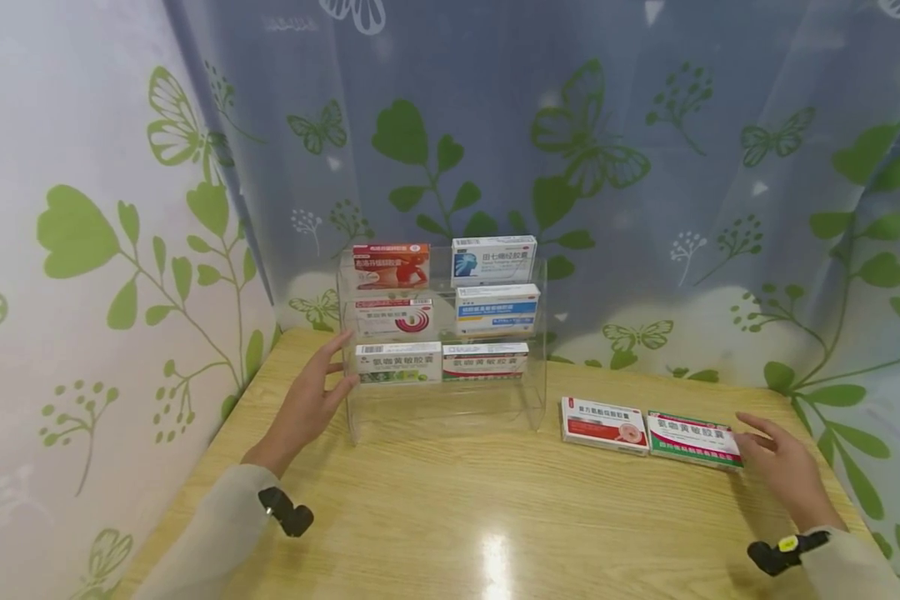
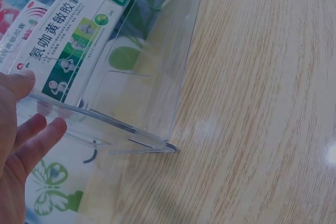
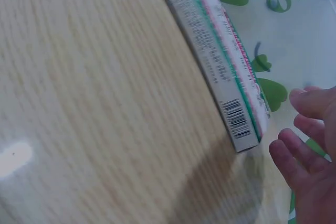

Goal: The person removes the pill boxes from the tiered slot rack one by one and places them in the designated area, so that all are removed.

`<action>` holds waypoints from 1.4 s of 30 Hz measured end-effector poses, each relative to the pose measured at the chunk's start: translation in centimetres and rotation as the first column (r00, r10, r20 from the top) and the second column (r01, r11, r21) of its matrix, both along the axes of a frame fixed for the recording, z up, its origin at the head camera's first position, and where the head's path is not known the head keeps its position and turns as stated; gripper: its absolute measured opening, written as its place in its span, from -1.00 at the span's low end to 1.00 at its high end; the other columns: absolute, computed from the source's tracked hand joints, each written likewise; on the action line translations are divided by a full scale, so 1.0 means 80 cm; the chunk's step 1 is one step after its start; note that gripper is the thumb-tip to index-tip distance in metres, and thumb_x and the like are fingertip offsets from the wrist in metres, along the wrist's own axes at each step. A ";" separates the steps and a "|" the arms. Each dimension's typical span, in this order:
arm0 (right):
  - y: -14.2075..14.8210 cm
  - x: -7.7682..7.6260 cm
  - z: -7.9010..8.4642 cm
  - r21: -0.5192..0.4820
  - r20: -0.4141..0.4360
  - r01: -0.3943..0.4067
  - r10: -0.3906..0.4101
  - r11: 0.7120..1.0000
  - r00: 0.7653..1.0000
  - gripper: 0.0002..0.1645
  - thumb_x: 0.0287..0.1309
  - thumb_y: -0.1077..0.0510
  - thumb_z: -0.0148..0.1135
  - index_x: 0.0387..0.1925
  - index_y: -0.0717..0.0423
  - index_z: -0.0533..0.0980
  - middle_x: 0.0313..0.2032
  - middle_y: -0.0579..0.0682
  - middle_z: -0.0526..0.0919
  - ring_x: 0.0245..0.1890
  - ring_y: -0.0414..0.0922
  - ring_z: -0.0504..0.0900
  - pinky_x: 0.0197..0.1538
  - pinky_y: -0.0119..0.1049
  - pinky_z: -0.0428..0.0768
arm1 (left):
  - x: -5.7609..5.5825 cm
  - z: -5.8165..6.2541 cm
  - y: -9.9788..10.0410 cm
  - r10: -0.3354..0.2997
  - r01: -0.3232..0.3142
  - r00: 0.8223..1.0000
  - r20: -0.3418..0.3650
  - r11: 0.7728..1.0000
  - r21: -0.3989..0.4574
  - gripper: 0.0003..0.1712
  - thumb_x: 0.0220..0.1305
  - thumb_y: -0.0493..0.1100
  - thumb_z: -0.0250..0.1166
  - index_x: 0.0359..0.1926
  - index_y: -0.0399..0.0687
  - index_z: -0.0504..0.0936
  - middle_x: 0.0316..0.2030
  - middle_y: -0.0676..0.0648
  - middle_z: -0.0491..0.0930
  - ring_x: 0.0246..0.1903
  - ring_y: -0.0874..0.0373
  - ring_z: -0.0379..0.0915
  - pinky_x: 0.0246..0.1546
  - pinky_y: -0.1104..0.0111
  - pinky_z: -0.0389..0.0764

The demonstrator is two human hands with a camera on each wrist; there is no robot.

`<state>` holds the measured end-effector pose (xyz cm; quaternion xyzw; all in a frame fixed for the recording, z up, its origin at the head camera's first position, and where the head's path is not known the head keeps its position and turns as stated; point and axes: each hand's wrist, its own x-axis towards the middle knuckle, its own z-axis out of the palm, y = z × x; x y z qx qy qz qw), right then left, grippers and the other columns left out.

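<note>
A clear acrylic tiered rack stands on the table, bearing medicine boxes in three rows of two. At its left side is my left hand, fingers extended and thumb apart. In the left wrist view, the thumb tip overlaps the rack's edge beside a white-and-green medicine box, and some fingertips show blurred through the plastic. On the table to the right lies a green, white and red medicine box. My right hand is at its right end, fingers loosely spread and holding nothing.
A red-and-white medicine box lies end to end with the green one, right of the rack. Patterned curtains hang behind the wooden table and along its sides. A glare spot shows near the front.
</note>
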<state>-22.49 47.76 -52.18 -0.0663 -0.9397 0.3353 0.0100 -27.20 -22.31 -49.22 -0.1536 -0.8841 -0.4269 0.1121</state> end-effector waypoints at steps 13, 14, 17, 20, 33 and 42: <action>-0.010 -0.001 -0.021 0.061 0.023 -0.020 0.018 0.998 1.000 -0.39 0.69 0.04 0.12 0.49 0.40 0.40 0.34 0.62 0.49 0.31 0.55 0.55 -0.26 -0.57 0.53 | 0.001 0.000 0.000 0.002 -0.002 1.000 0.002 1.000 0.003 -0.13 0.63 -0.28 0.26 0.75 0.14 0.09 0.71 -0.25 0.12 0.34 -0.41 0.57 0.08 -0.12 0.84; -0.011 -0.001 -0.020 0.058 0.021 -0.023 0.021 0.998 1.000 -0.39 0.69 0.04 0.12 0.49 0.40 0.39 0.34 0.62 0.49 0.31 0.55 0.55 -0.28 -0.59 0.53 | 0.001 0.000 0.000 0.002 -0.002 1.000 0.003 1.000 0.003 -0.13 0.63 -0.28 0.26 0.75 0.15 0.08 0.71 -0.25 0.12 0.34 -0.41 0.57 0.08 -0.12 0.84; -0.013 0.000 -0.020 0.058 0.022 -0.029 0.027 0.998 0.999 -0.38 0.70 0.04 0.11 0.49 0.40 0.38 0.34 0.62 0.49 0.31 0.55 0.55 -0.26 -0.55 0.58 | 0.001 0.000 0.000 0.002 -0.002 1.000 0.006 1.000 0.003 -0.13 0.63 -0.28 0.26 0.76 0.16 0.08 0.71 -0.24 0.11 0.34 -0.40 0.56 0.09 -0.13 0.84; -0.015 0.002 -0.019 0.046 0.013 -0.019 0.018 0.999 1.000 -0.36 0.72 0.00 0.07 0.50 0.41 0.36 0.36 0.65 0.45 0.33 0.58 0.51 -0.07 -0.20 0.80 | 0.000 -0.001 -0.001 -0.001 0.001 1.000 0.007 1.000 0.004 -0.13 0.63 -0.27 0.27 0.76 0.16 0.08 0.71 -0.23 0.11 0.34 -0.40 0.56 0.09 -0.13 0.84; -0.092 -0.020 0.026 -0.040 -0.238 -0.041 0.031 0.998 0.971 -0.36 0.66 -0.12 0.16 0.51 0.17 0.47 0.40 0.33 0.55 0.26 0.03 0.57 -0.02 -0.78 0.56 | 0.002 0.000 -0.001 0.007 -0.007 1.000 0.015 1.000 0.003 -0.13 0.65 -0.24 0.25 0.76 0.21 0.06 0.72 -0.21 0.10 0.36 -0.38 0.55 0.11 -0.15 0.83; -0.192 -0.053 0.078 -0.134 -0.320 -0.210 0.158 0.969 0.934 -0.43 0.66 -0.06 0.20 0.50 0.07 0.50 0.38 0.19 0.61 0.24 -0.29 0.58 0.11 -0.76 0.53 | 0.002 0.000 0.001 0.012 -0.012 1.000 0.020 1.000 -0.001 -0.13 0.65 -0.23 0.25 0.76 0.23 0.06 0.72 -0.21 0.09 0.36 -0.38 0.55 0.11 -0.15 0.82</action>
